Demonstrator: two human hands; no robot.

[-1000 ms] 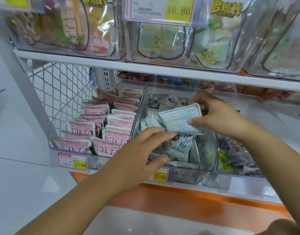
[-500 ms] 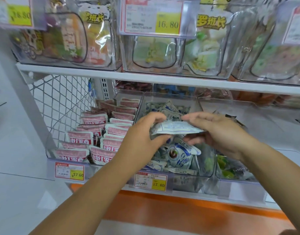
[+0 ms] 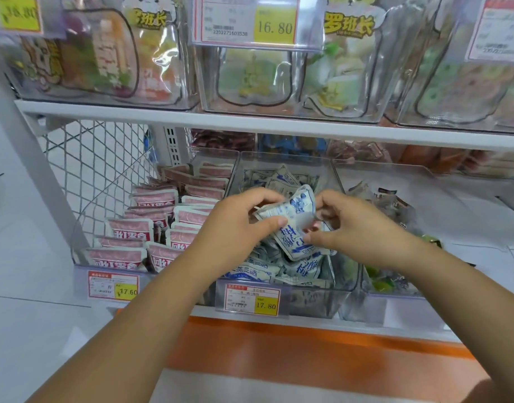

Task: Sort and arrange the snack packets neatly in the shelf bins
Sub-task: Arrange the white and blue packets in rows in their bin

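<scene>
A white packet with blue print hangs over the middle clear bin, printed face toward me. My left hand pinches its left edge and my right hand pinches its right edge. Below them the middle bin holds a loose heap of the same blue-and-white packets. The left bin holds pink packets standing in rows. The right bin holds dark and green packets, partly hidden by my right forearm.
Price tags hang on the bin fronts. The white shelf board above carries clear bins of large snack bags. A wire mesh panel closes the left end. An orange base strip runs below.
The packet, held flat and edge-on between both hands half a second ago, has turned so its printed face shows. A second ago only my right hand held it.
</scene>
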